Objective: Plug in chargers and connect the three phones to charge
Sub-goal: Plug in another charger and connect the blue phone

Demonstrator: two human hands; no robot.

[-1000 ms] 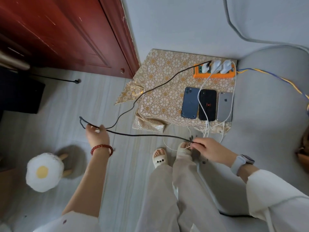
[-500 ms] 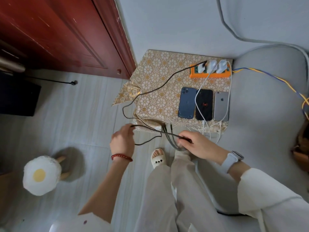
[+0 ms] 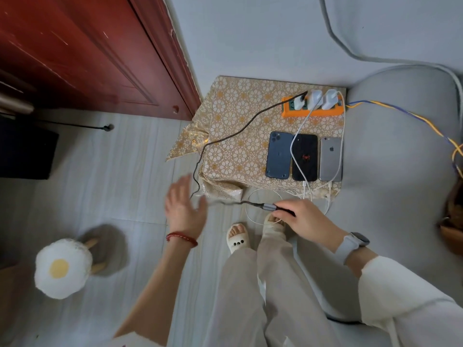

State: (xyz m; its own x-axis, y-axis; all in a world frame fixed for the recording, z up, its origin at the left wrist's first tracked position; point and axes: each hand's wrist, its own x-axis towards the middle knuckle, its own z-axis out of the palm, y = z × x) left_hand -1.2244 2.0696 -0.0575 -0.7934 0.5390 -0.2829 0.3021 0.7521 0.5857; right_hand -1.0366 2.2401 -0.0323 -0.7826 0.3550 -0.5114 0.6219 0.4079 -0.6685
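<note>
— Three chargers [image 3: 315, 99] are sitting plugged in side by side on the orange power strip [image 3: 312, 111], at the back of the patterned cloth-covered surface [image 3: 233, 136]; that half is looking finished.

— And the phones?

— Three again, lying face down in a row near the front edge; the grey phone [image 3: 330, 159] and the black phone [image 3: 305, 157] each seem to be taking a white cable [image 3: 300, 136] at the bottom end, though the plugs are too small to be sure; the blue phone [image 3: 279, 156] is showing no lead at all.

— So the black braided cable [image 3: 240, 131] is the one left over?

— It is running from the leftmost charger, over the left edge and down to the floor; the right hand [image 3: 304, 220] is pinching its metal connector end [image 3: 271, 207], low in front of the surface.

— The other grip?

— The left hand [image 3: 184, 209] is hovering spread and blurred beside the hanging cable, holding nothing.

— Remaining, then?

— By my reckoning, one connection: that plug into the blue phone.
</note>
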